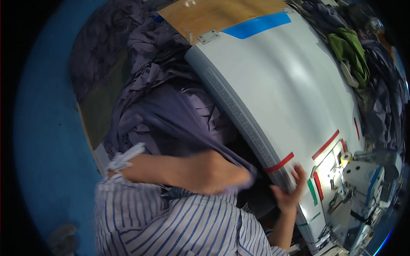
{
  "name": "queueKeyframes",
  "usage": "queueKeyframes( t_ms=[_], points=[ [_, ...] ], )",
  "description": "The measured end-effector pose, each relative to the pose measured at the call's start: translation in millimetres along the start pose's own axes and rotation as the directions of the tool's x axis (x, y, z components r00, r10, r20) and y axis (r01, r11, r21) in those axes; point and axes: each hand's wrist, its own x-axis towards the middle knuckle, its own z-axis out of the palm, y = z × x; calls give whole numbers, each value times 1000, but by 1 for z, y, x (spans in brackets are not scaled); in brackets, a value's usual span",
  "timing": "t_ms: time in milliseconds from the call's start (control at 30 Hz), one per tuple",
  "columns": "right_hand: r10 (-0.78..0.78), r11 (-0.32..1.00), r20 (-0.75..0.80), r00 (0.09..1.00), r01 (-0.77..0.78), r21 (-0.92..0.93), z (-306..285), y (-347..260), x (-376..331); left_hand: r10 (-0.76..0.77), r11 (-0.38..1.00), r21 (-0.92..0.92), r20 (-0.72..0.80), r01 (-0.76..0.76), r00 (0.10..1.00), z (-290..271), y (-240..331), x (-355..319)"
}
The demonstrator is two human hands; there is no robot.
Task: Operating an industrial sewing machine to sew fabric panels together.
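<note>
A stretch of dark purple cloth (183, 115) runs from the heap at the left toward my lap. My left hand (228, 177) is blurred by motion and closed on the end of this cloth, just short of the table's near edge; the separate fingers do not show. Over the table's edge is my right hand (291, 192), its thumb and fingers spread with nothing in them. Close by on its right stands a sewing machine (367, 183), its lamp lighting the needle area.
The white table (273, 81) carries a ruler strip (232, 104) along its edge, red tape (279, 163) and green tape (312, 192). A brown board (230, 15) adjoins it at the far end. Purple pieces (149, 47) are heaped left; green cloth (351, 55) and dark cloth lie along the right side.
</note>
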Motion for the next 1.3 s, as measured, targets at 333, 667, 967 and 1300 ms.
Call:
queueKeyframes(
  t_ms=[333, 667, 967, 1300],
  points=[
    [-277, 961, -338, 899, 251, -118, 9, -32, -5, 167, 761, 646, -110, -57, 980, 50, 48, -1],
    [373, 285, -138, 917, 28, 958, -60, -30, 75, -346, 826, 241, -497, 510, 796, -140, 27, -77],
    [602, 163, 327, 729, -513, 843, -18, 4, 71, -414, 582, 651, -278, 487, 867, -136, -61, 33],
    [639, 397, 276, 718, -615, 681, -15, 7, 29, -198, 822, 552, 50, 139, 979, 56, -143, 138]
  ],
)
